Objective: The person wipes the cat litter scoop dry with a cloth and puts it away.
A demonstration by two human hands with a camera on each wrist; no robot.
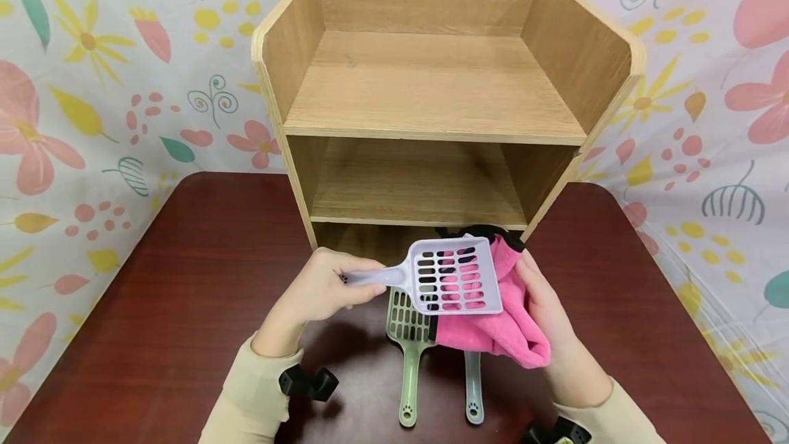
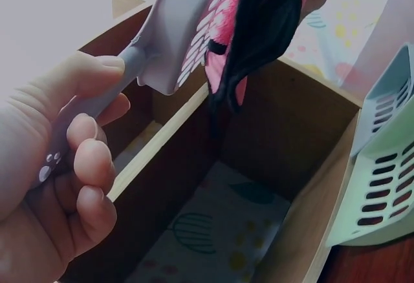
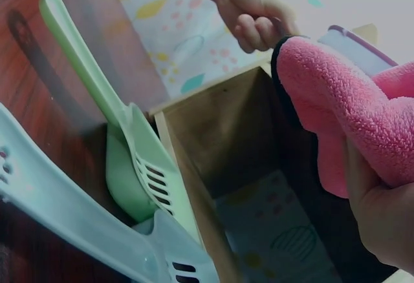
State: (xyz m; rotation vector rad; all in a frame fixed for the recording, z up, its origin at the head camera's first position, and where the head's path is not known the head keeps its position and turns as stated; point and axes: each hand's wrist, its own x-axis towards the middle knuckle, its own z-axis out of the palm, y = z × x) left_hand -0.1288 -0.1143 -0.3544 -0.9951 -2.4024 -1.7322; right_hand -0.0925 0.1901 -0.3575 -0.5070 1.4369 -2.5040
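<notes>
My left hand grips the handle of a lavender slotted litter scoop, thumb on top and fingers curled beneath in the left wrist view. The scoop's head points right, held in front of the shelf's lower part. My right hand holds a fluffy pink cloth with black edging behind the scoop's head; pink shows through the slots. Below them, a green litter scoop and a light blue one stand close to the shelf's front, handles toward me. The cloth hides the blue scoop's head in the head view.
A wooden shelf unit with stacked levels stands on the dark red-brown table. Its side walls rise at left and right. Behind hangs a floral-patterned cloth. Dark wrist cameras are strapped near both cuffs.
</notes>
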